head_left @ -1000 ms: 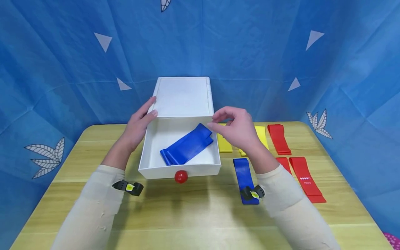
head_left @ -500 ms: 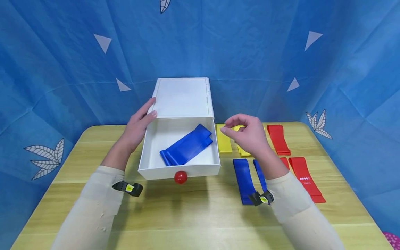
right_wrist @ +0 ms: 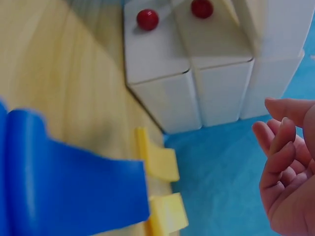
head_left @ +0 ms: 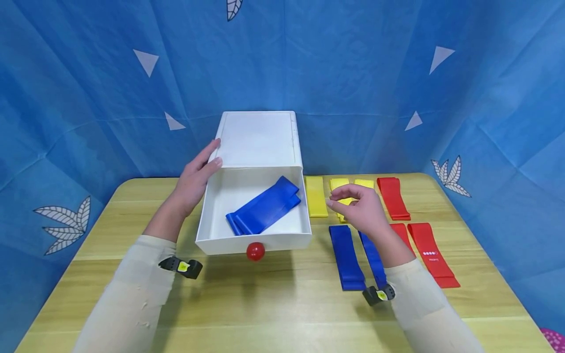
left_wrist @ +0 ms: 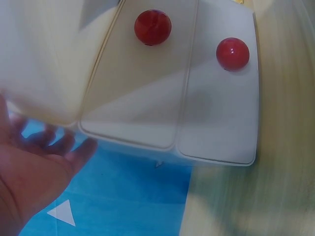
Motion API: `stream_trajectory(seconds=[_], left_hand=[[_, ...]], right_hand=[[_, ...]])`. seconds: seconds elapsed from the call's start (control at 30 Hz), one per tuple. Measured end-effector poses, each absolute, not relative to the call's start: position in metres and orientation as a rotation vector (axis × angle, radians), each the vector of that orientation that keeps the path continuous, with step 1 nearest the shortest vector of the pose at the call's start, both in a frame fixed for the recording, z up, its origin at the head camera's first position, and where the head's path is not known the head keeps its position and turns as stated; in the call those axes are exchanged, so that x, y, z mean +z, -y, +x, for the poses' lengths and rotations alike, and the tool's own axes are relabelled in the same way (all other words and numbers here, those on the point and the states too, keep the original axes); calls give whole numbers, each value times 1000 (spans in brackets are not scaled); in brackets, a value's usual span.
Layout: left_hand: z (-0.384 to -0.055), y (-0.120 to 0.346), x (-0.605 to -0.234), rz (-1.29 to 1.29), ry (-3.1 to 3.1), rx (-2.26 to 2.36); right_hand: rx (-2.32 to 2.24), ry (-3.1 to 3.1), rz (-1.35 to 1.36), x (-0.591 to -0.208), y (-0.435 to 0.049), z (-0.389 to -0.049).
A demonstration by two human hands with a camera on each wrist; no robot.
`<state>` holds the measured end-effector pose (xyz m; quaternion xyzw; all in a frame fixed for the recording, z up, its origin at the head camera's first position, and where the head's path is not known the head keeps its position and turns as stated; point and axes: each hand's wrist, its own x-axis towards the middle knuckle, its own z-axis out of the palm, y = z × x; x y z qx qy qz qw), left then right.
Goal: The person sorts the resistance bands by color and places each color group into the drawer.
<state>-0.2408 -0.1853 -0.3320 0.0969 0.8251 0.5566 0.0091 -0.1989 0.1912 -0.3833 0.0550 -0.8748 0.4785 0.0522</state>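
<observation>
A white drawer cabinet (head_left: pixel 259 139) stands at the table's back with its top drawer (head_left: pixel 253 242) pulled out. A folded blue resistance band (head_left: pixel 265 206) lies slantwise inside that drawer. My left hand (head_left: pixel 192 182) rests against the cabinet's upper left side; in the left wrist view its fingers lie along the side wall. My right hand (head_left: pixel 363 208) hovers right of the drawer, above the folded yellow resistance bands (head_left: pixel 316 196), loosely curled and holding nothing. Two folded blue bands (head_left: pixel 347 257) lie nearer, the right one partly hidden by my wrist.
Red resistance bands (head_left: pixel 434 255) lie at the right of the table (head_left: pixel 273 314), one farther back. Two closed drawers with red knobs (left_wrist: pixel 233 54) sit below the open one, whose red knob (head_left: pixel 255 251) sticks out in front. A blue curtain (head_left: pixel 353 73) hangs behind.
My right hand has moved right and toward me, away from the drawer's right edge, uncovering more of the yellow and blue bands. My left hand and the drawer have stayed put.
</observation>
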Motion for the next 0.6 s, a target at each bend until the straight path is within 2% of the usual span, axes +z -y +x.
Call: stream_trajectory(seconds=[0.6], left_hand=[[-239, 185, -331, 310, -2567, 1735]], right_hand=[[1503, 2826, 87, -439, -222, -200]])
